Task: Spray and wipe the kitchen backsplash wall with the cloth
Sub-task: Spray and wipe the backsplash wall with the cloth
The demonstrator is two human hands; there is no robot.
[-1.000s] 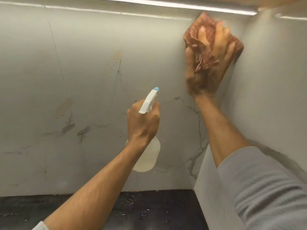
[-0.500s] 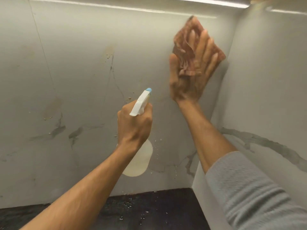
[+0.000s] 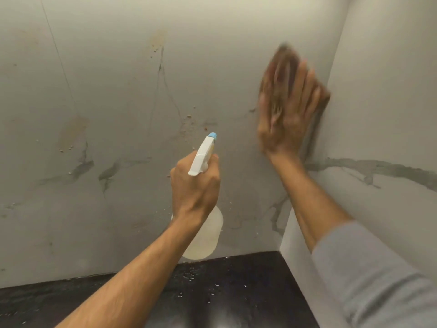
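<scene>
— How are the fingers placed?
— The right hand (image 3: pixel 287 119) is spread flat, its fingers (image 3: pixel 299 91) pressed on a blurred reddish-brown cloth (image 3: pixel 283 67) held against the backsplash wall (image 3: pixel 118 91) near the corner.
— And the other?
— The left hand (image 3: pixel 195 185) is wrapped around a white spray bottle (image 3: pixel 203 235), blue-tipped nozzle aimed at the veined, speckled wall, above a dark, droplet-flecked countertop (image 3: pixel 236 292).

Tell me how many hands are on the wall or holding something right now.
2. The left hand holds the spray bottle at centre, off the wall. The right hand presses the cloth against the backsplash near the corner.
</scene>
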